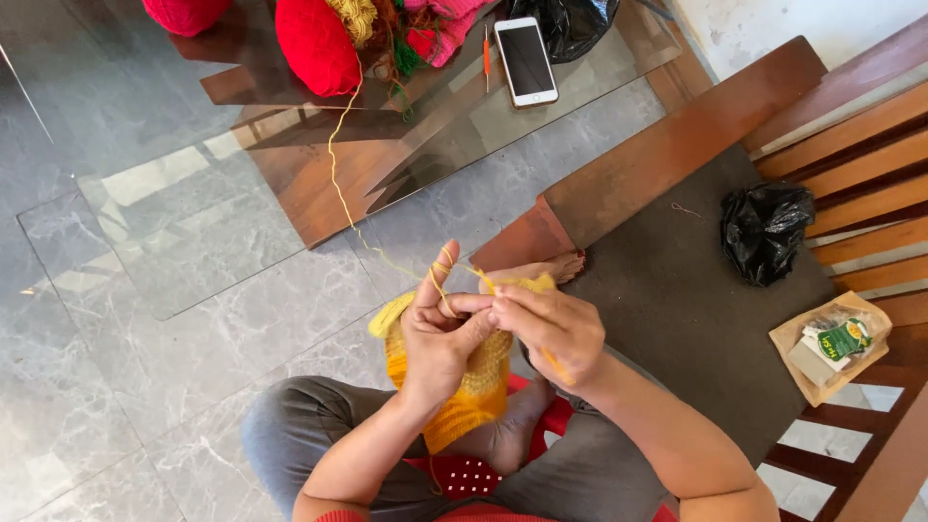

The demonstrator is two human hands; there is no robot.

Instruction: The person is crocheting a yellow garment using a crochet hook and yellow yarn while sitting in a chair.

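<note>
- Already well grown, a yellow-and-orange crocheted piece [464,387] hangs over the person's lap, its top edge seemingly unfinished
- Left hand [437,338] grips the fabric, a thin yellow yarn strand [338,184] looped over its raised forefinger
- Right hand [547,329] is closed, pinching the top edge; any hook is hidden
- Strand runs to red and yellow yarn balls [324,39] on a glass-topped table [174,193], near a white smartphone [526,61]

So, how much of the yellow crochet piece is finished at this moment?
A good length of the yellow-orange piece already hangs below the hands. The left hand tensions the yellow yarn; the right hand works the top edge. Yarn still runs to the table, so it is unfinished.
</note>
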